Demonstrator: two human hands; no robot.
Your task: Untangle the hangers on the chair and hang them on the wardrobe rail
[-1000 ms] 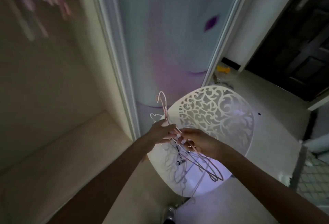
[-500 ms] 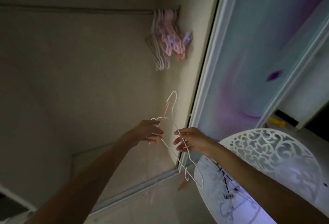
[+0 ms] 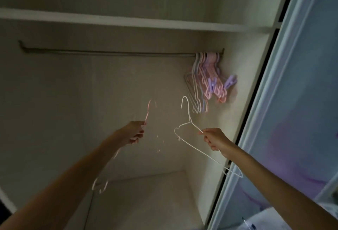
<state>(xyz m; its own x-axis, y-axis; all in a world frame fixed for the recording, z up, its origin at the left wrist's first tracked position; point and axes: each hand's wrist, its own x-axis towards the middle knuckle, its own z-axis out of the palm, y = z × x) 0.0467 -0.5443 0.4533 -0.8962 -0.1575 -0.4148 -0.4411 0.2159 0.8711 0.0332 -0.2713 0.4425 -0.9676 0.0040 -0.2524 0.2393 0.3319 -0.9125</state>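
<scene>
My left hand [image 3: 133, 132] grips a thin pink wire hanger [image 3: 147, 112], blurred, its hook pointing up. My right hand [image 3: 215, 139] pinches a white wire hanger [image 3: 188, 123] by its shoulder, hook upward. The two hangers are apart from each other. Both are held up inside the wardrobe, below the dark rail [image 3: 109, 53]. A bunch of several pink, purple and white hangers [image 3: 208, 80] hangs at the rail's right end. The chair is almost out of view; only a pale corner [image 3: 270, 218] shows at the bottom right.
A white shelf [image 3: 128, 21] runs above the rail. The wardrobe's right side wall [image 3: 237, 76] and a sliding door with a pale blue and purple panel [image 3: 296, 120] stand to the right. The wardrobe floor [image 3: 146, 202] lies below my arms.
My view swung from the chair up into the wardrobe. My hands have drawn apart, separating the pink hanger on the left from the white one on the right, and both rose toward the rail.
</scene>
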